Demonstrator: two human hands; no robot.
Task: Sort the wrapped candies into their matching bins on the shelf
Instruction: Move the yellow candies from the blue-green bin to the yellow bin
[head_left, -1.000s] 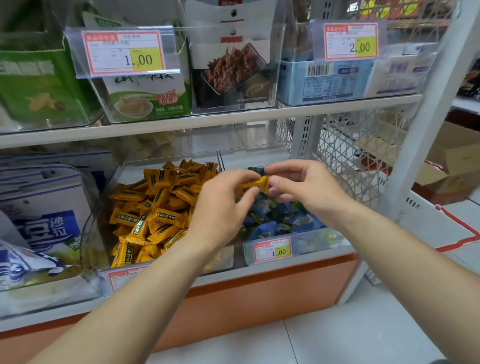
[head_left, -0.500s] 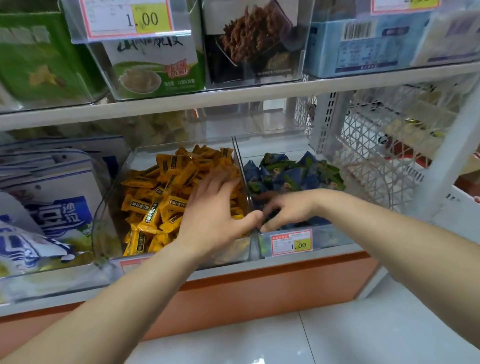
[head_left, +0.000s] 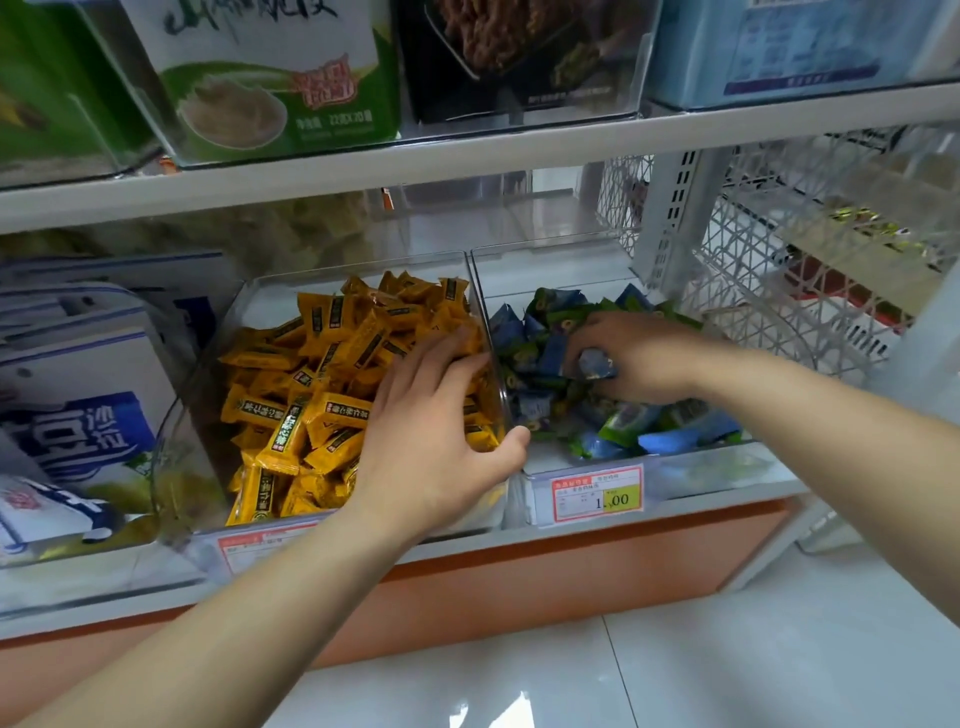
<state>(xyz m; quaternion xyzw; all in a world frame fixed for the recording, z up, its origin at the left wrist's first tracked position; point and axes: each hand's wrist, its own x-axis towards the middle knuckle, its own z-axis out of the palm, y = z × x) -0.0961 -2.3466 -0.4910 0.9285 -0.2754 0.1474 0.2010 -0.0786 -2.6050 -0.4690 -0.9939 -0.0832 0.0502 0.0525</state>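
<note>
Since the earlier frame the right hand has gone from the front of its bin further back into the pile, and the left hand has kept its place on the neighbouring heap. At the far left of the lower shelf stand white-and-blue packs (head_left: 78, 415), just beside a clear bin (head_left: 208, 415) heaped with yellow candies (head_left: 322, 374). On the right part of that heap rests the left hand (head_left: 431, 431), palm down, its fingers straight and together, holding nothing. Its thumb reaches to the front end of the clear wall between the two bins. Across that wall, the second clear bin (head_left: 727, 467) holds blue candies (head_left: 524, 332), some with green on the wrapper. The right hand (head_left: 639, 358) lies low in this pile with its fingers curled, and between thumb and fingers it pinches a single blue candy (head_left: 595, 364). A red-edged price tag (head_left: 597, 493) sits on this bin's front, below the hand. Further right, beyond the shelf post, hangs a white wire basket (head_left: 779, 291).
</note>
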